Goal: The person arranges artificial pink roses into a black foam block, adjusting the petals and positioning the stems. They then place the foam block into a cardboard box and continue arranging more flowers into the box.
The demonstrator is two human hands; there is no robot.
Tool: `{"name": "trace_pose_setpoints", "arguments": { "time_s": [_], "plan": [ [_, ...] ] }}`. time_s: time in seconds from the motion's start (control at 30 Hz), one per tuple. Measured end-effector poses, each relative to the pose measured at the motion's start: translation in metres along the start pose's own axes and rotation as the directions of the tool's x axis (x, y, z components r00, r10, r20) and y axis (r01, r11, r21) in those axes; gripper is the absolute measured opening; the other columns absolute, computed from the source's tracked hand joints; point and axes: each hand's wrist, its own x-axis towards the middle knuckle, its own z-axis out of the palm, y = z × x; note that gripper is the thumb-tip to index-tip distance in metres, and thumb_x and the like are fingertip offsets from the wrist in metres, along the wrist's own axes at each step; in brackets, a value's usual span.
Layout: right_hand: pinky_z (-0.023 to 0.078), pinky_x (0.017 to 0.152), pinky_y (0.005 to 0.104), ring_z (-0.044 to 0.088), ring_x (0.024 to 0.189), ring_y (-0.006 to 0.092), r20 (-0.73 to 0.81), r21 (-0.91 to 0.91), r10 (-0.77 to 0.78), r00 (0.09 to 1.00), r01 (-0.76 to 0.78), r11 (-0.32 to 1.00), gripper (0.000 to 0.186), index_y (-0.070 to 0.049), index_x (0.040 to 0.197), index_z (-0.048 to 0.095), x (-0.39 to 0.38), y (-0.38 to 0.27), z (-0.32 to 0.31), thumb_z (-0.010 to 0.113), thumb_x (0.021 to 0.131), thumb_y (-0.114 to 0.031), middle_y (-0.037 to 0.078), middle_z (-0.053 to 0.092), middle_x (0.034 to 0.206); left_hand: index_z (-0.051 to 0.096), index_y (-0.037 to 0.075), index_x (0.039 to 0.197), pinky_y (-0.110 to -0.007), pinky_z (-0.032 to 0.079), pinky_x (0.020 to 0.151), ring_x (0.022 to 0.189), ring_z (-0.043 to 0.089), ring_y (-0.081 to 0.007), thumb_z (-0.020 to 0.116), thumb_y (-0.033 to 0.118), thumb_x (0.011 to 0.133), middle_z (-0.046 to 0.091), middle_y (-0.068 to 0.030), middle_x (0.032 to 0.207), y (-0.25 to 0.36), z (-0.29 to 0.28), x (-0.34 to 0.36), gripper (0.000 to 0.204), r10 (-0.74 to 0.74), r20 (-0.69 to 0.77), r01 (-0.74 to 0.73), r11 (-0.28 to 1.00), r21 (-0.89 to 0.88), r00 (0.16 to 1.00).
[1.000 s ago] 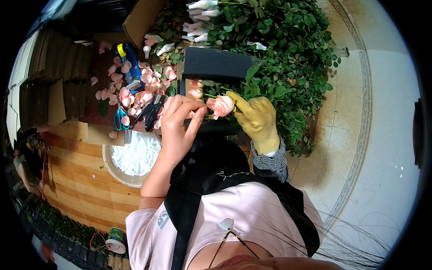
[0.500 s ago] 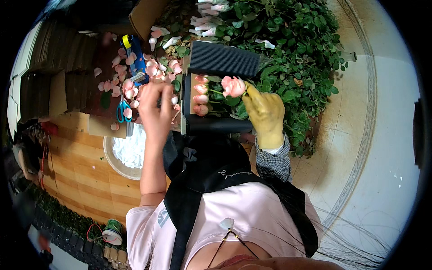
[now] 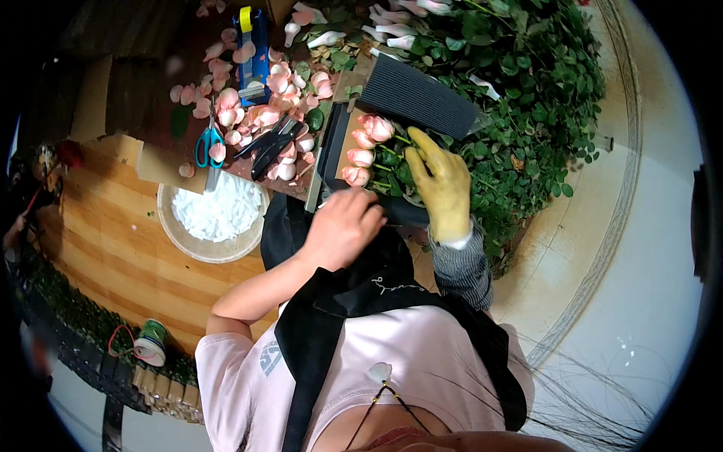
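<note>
Several pink roses lie in a row on a cardboard sheet in a black stand, heads to the left and green stems to the right. My right hand, in a yellow glove, is beside the stem of the farthest rose. Its thumb and forefinger are apart around that stem. My left hand is bare, with curled fingers at the stand's near edge. Something thin and white shows by its fingers; what it holds is mostly hidden.
Left of the stand are loose petals, a black hand tool, blue scissors and a blue tape dispenser. A bowl of white pieces stands below. Leafy stems and white-netted buds lie beyond and right.
The rose that my right hand held above the row now lies at its far end, and the gloved fingers have parted. My left hand has moved from the petals to the stand's near edge.
</note>
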Motion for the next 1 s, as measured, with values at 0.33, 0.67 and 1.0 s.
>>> {"name": "trace_pose_setpoints", "arguments": {
  "time_s": [0.33, 0.67, 1.0],
  "plan": [
    [0.053, 0.062, 0.0448, 0.067, 0.065, 0.0328, 0.254, -0.102, 0.025, 0.967, 0.001, 0.995, 0.023, -0.011, 0.111, 0.070, 0.006, 0.004, 0.046, 0.071, 0.090, -0.023, 0.014, 0.068, 0.071, 0.068, -0.011, 0.099, -0.040, 0.053, 0.087, 0.111, 0.062, -0.0404, 0.067, 0.052, 0.089, 0.055, -0.0389, 0.135, 0.006, 0.048, 0.010, 0.064, -0.263, 0.262, 0.125, 0.886, 0.446, 0.929],
    [0.054, 0.073, 0.0448, 0.069, 0.080, 0.0322, 0.347, 0.232, -0.008, 0.938, -0.078, 0.969, 0.029, -0.010, 0.112, 0.069, 0.003, 0.017, 0.054, 0.074, 0.088, -0.023, 0.009, 0.072, 0.084, 0.067, -0.004, 0.101, -0.041, 0.051, 0.095, 0.117, 0.058, -0.0360, 0.067, 0.032, 0.091, 0.054, -0.0290, 0.137, -0.007, 0.049, 0.032, 0.038, -0.227, 0.136, 0.132, 0.856, 0.500, 0.964],
    [0.054, 0.071, 0.0469, 0.068, 0.080, 0.0351, 0.452, 0.220, -0.078, 0.888, -0.026, 0.975, 0.033, -0.010, 0.112, 0.066, 0.010, 0.028, 0.049, 0.075, 0.085, -0.025, 0.013, 0.070, 0.087, 0.066, -0.004, 0.101, -0.038, 0.060, 0.080, 0.100, 0.070, -0.0346, 0.068, 0.026, 0.092, 0.062, -0.0258, 0.132, -0.014, 0.045, 0.022, 0.032, -0.314, 0.147, 0.240, 0.894, 0.379, 0.938]
  ]
}}
